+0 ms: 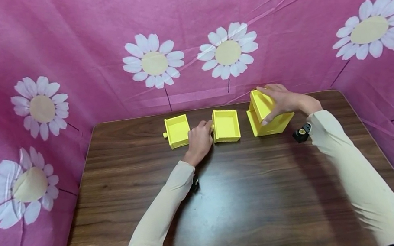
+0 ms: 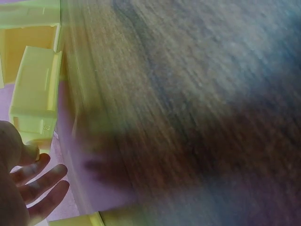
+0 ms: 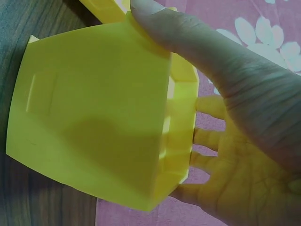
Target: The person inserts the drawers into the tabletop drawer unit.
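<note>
From the head view, all the yellow pieces are up at the far side of the wooden table (image 1: 258, 200): the left hand (image 1: 200, 140) has its fingertips at the knob (image 1: 212, 127) of the middle drawer (image 1: 227, 124), the other drawer (image 1: 178, 131) sits just beyond that hand on its left, and over on the right the box-like housing (image 1: 273, 125) is under the right hand (image 1: 283, 101), which spans it with the thumb on the near side. Both drawers show bare insides; the far fingers of the right hand are lost behind the housing. Across to the left wrist, and here's the grip: thumb and forefinger pinch that knob, the remaining fingers fanned loosely, with the drawer's end wall toward us and the housing's hollow side beyond; whether the two touch is hard to call. A yellow edge pokes in at the bottom, too cropped to name safely, and the wood is blurred. Now the right wrist: a broad flat wall fills the picture, thumb over one edge, fingertips against the opposite rim, the hand opened wide around the housing. It all looks like light, stiff plastic, smooth enough to slip a little, with thin walls that could crack under a hard squeeze; the knob suits a pinch, the housing a wide hold across its outer walls. Another yellow corner is cut off up top.
</note>
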Demonstrator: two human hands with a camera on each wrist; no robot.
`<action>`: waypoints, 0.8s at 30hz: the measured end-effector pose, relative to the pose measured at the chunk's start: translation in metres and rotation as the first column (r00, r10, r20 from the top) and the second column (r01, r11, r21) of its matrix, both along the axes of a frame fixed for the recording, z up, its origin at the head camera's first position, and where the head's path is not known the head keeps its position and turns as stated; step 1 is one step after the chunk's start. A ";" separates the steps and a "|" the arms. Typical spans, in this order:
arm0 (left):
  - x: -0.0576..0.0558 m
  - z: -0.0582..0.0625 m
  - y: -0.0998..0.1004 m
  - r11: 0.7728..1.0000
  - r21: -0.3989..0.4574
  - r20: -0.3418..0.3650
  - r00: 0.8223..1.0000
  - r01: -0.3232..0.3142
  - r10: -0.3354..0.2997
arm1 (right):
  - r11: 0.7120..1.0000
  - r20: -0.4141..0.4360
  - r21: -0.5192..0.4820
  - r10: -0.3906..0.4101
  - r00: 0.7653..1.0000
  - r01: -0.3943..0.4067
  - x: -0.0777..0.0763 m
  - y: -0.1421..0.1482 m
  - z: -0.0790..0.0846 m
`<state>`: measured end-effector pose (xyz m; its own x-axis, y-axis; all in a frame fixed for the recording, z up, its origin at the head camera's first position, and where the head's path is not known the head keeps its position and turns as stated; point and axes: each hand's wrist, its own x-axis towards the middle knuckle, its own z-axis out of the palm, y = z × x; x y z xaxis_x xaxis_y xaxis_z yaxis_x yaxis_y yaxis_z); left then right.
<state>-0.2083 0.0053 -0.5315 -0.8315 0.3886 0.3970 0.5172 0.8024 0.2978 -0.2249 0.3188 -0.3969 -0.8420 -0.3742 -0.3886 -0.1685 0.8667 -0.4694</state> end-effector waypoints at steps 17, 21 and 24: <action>0.001 0.001 0.011 0.994 0.108 0.009 1.000 0.004 -0.005 | 0.999 -0.010 -0.021 -0.026 1.000 0.026 0.003 -0.001 -0.003; 0.000 0.001 0.013 0.992 0.129 0.038 0.999 -0.004 -0.001 | 0.999 0.004 -0.027 -0.035 0.999 0.035 0.003 -0.001 -0.003; 0.000 0.002 0.013 0.989 0.145 0.084 0.996 -0.018 0.006 | 0.999 0.014 -0.032 -0.038 0.999 0.038 0.003 -0.001 -0.004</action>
